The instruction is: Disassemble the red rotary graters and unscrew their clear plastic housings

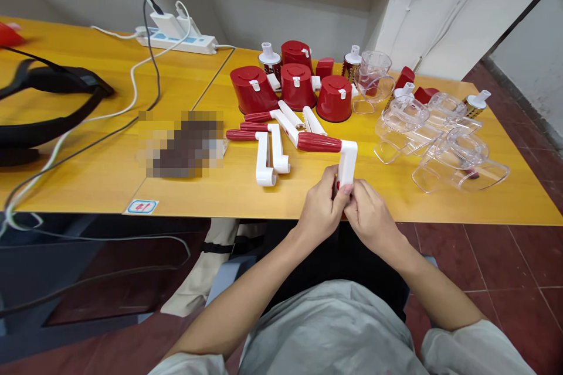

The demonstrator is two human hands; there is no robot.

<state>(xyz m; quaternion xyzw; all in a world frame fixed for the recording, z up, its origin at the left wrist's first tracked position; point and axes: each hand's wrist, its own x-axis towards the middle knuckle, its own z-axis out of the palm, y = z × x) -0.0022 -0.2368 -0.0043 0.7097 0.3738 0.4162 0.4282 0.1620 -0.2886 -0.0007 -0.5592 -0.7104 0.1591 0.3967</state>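
Observation:
My left hand (321, 208) and my right hand (372, 217) meet at the table's front edge, both closed around the lower end of a white crank handle with a red grip (328, 146). The red grip sticks out to the left above my hands. A small red part shows between my fingers at the crank's base. Several more crank handles (272, 140) lie just left of it on the yellow table (246, 193).
Red drum housings (294, 85) stand behind the cranks, clear plastic hoppers (440, 135) lie to the right. A power strip (176, 41) with cables and a black strap (48, 99) are on the left table. A blurred patch (182, 143) lies near the seam.

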